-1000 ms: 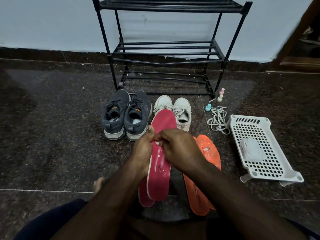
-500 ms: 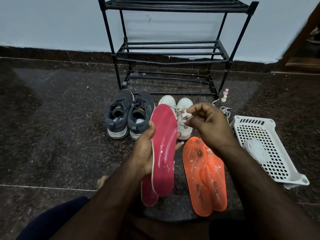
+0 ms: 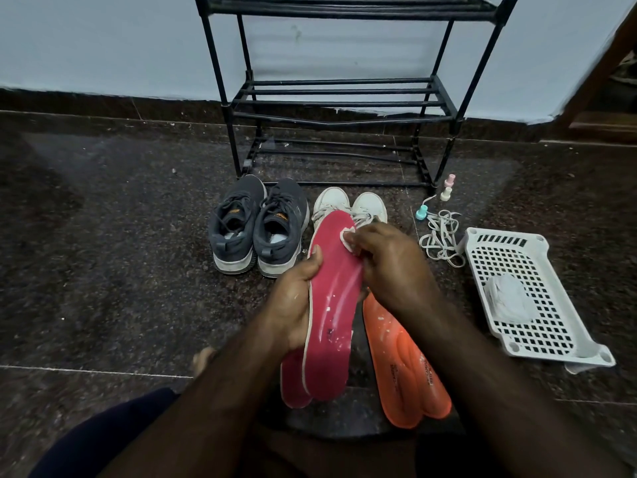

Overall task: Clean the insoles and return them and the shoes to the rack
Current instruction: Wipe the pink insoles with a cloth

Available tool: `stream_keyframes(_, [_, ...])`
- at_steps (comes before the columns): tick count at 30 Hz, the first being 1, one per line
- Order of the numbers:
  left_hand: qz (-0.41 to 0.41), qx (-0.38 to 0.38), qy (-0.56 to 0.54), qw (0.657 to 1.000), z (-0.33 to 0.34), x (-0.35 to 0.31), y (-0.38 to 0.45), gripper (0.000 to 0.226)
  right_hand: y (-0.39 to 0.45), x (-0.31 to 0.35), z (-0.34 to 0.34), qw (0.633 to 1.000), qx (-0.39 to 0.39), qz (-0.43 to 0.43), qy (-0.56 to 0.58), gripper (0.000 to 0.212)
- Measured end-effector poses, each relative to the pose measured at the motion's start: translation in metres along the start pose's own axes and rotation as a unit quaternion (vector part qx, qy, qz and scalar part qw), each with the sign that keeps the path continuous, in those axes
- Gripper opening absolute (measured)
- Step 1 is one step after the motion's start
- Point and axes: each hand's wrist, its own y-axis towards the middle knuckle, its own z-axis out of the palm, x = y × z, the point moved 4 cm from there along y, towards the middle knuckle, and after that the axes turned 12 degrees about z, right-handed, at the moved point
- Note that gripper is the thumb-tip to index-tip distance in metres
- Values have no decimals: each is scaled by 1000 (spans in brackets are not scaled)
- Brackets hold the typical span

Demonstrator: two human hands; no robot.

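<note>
My left hand point(image 3: 293, 301) grips a red insole point(image 3: 332, 326) by its left edge, toe end pointing away from me. My right hand point(image 3: 389, 267) pinches a small white wipe point(image 3: 347, 238) and presses it on the insole's upper part. White flecks dot the insole. A second red insole point(image 3: 291, 388) lies on the floor under it. Two orange insoles point(image 3: 410, 367) lie overlapped to the right. Grey sneakers point(image 3: 256, 222) and white sneakers point(image 3: 348, 203) stand in front of the black shoe rack point(image 3: 337, 101).
A white perforated plastic basket point(image 3: 531, 298) with a white wad in it sits on the floor at the right. Loose white laces point(image 3: 441, 238) and small pastel bottles point(image 3: 446, 188) lie beside the rack's right leg. The floor is dark speckled stone.
My right hand came back down from above the white shoes and put the wipe on the red insole's toe end. My left hand kept its grip on the insole.
</note>
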Motion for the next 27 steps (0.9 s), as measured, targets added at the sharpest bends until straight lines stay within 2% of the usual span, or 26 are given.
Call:
stream_keyframes(5, [9,-7,20,1000,0,-1,0,50,-9,-1,12,1000,4,2,1,16])
stream_keyframes(11, [24,-18,36,999,-3,-2,1,48,2,-8,5,996,-76,45,17,18])
stream_keyframes(16, [18,-26,26,999,-2,-2,2,49,-16,4,21,1000,9,-9,-2,19])
stream_keyframes(18, [20,-29,25,999,-2,-2,1,50,-12,3,18,1000,3,-8,2,18])
stream_keyframes(22, [29,-28,46,998,-3,-4,0,47,-1,-7,6,998,-47,45,8,21])
stream_keyframes(27, [18,-36,27,999,-2,-3,1,51,-19,7,25,999,32,-12,-12,22])
